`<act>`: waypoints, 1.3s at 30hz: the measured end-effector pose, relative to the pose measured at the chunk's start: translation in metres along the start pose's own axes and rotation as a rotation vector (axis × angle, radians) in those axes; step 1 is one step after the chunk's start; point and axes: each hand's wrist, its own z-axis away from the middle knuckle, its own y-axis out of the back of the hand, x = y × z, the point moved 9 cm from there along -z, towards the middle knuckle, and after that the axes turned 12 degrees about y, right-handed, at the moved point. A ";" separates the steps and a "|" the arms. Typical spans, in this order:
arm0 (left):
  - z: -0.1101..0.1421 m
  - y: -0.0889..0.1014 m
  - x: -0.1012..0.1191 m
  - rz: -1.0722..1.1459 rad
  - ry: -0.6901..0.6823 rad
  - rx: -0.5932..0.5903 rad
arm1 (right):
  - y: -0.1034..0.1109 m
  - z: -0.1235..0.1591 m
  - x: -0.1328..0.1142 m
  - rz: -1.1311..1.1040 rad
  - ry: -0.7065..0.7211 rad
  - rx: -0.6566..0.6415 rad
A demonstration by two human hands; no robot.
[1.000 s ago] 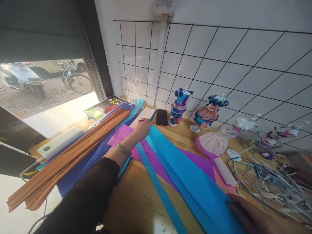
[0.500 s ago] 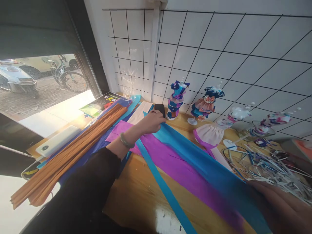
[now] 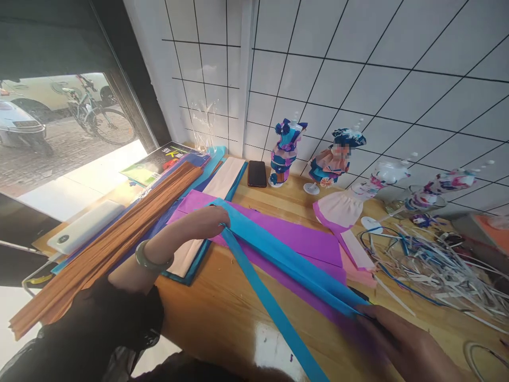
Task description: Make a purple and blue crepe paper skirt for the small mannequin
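A long sheet of blue crepe paper point(image 3: 284, 258) stretches between my two hands, its length folded. My left hand point(image 3: 210, 222), wearing a bangle at the wrist, is closed on its far left end. From there a narrow blue strip point(image 3: 262, 300) runs toward the front edge of the table. At the paper's right end my right hand point(image 3: 409, 339) pinches it, partly blurred. Beneath lies a purple sheet point(image 3: 306, 241) on the table. A dark slim object point(image 3: 360, 293) shows beside the right fingers, its kind unclear.
Brown pleated crepe paper point(image 3: 115, 239) and a white device point(image 3: 85, 227) lie at the left. A phone point(image 3: 256, 174) rests by the wall. Several dressed miniature mannequins, including one in a pink skirt point(image 3: 340, 208), stand at the back. Tangled paper strips point(image 3: 441, 270) cover the right side.
My left hand has moved left and nearer, away from the phone, bringing the blue paper along. The right hand has shifted left, and the blue paper is now narrower and more folded.
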 end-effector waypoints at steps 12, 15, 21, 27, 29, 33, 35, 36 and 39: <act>-0.067 0.011 0.014 -0.157 -0.101 0.099 | -0.002 -0.025 0.074 0.005 -0.147 -0.072; -0.078 0.003 0.024 -0.324 -0.155 0.170 | -0.003 -0.028 0.069 0.162 -0.073 -0.013; -0.062 -0.008 0.048 -0.328 -0.331 0.231 | -0.017 -0.030 0.011 0.320 0.197 0.049; -0.034 -0.050 0.058 -0.355 -0.445 -0.003 | -0.050 -0.021 -0.012 0.486 0.288 -0.012; -0.030 -0.053 0.058 -0.378 -0.438 0.004 | -0.051 -0.020 -0.011 0.528 0.297 0.002; -0.031 -0.055 0.058 -0.411 -0.449 0.043 | -0.043 -0.023 -0.004 0.494 0.279 0.034; -0.034 -0.057 0.057 -0.455 -0.458 0.070 | -0.038 -0.025 0.001 0.441 0.253 0.039; -0.037 -0.058 0.056 -0.484 -0.458 0.086 | -0.035 -0.025 0.004 0.418 0.234 0.041; -0.042 -0.056 0.054 -0.546 -0.438 0.117 | -0.021 -0.023 0.016 0.365 0.164 0.050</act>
